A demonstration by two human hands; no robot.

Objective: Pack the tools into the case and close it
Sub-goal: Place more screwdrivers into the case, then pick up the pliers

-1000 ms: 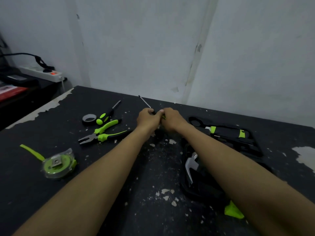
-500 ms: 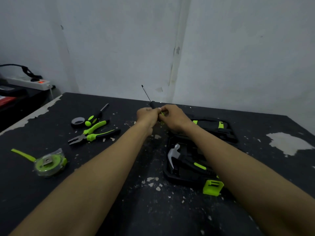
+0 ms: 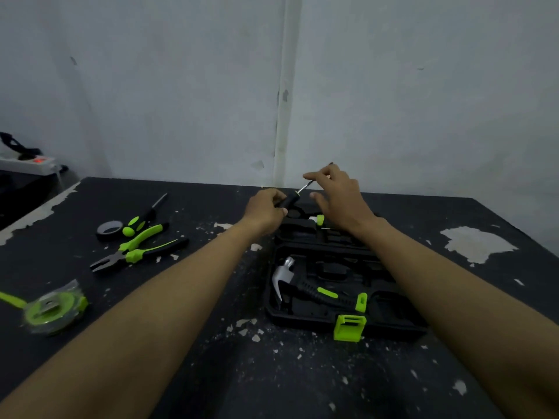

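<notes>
My left hand grips the black handle of a screwdriver, held above the far half of the open black case. My right hand holds the thin metal shaft, whose tip pokes out above the fingers. A hammer with a black and green handle lies in the near half of the case. Left of the case on the table lie green-handled pliers, a second screwdriver, a roll of black tape and a green tape measure.
A green latch hangs from the case's front edge. The dark tabletop is strewn with white paint flakes and meets a white wall at the back. A power strip lies on a lower surface at far left.
Both hands lifted the screwdriver off the table and swung it rightward over the case. My right hand slid from the handle to the shaft. The camera turned right.
</notes>
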